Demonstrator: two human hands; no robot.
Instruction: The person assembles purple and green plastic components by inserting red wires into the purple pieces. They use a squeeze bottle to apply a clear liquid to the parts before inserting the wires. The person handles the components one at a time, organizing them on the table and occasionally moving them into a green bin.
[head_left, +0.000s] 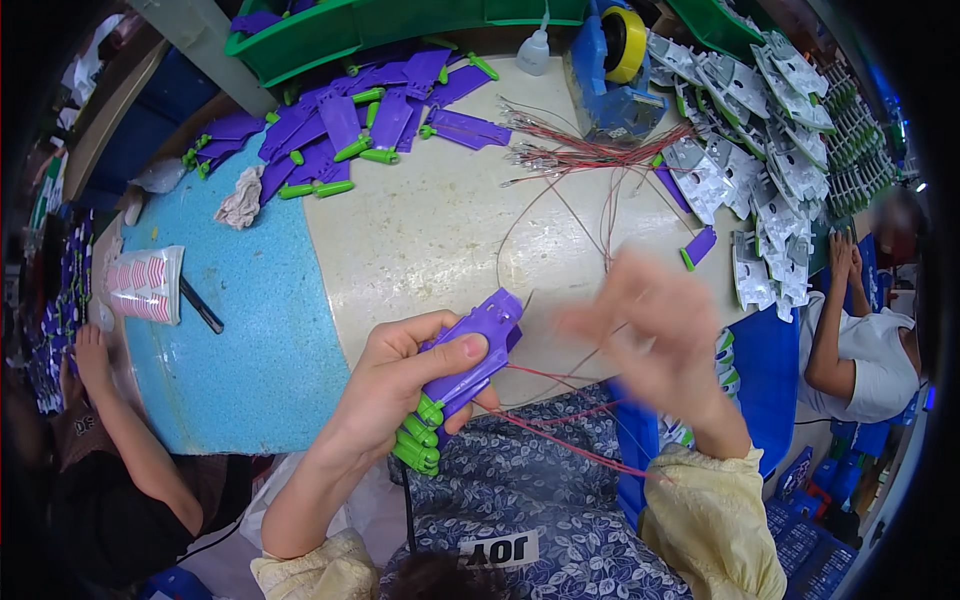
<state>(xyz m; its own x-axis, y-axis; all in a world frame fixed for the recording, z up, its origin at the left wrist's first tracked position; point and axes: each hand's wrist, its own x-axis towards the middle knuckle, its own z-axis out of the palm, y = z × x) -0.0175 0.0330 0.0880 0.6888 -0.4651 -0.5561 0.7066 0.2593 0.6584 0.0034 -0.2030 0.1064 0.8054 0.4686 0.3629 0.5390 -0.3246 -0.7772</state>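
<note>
My left hand (pixel 385 375) is closed around a small stack of flat purple plastic parts (pixel 478 345), thumb pressed on the top one. Bright green rounded ends (pixel 422 435) of these parts stick out below the palm. Thin red wires trail from the stack to the right, across my lap and below my right hand. My right hand (pixel 655 330) is lifted to the right of the stack, apart from it. Motion smears its fingers, so I cannot make out whether anything is in them. Ahead on the table lies a bundle of red wires (pixel 580 155) with loose strands curving nearer.
At the back lies a heap of purple parts (pixel 340 120) before a green bin (pixel 310 45). A blue tape dispenser (pixel 605 95) and a white squeeze bottle (pixel 534 52) stand nearby. Grey-white castings (pixel 775 200) pile up at right. Other people's arms show at both sides.
</note>
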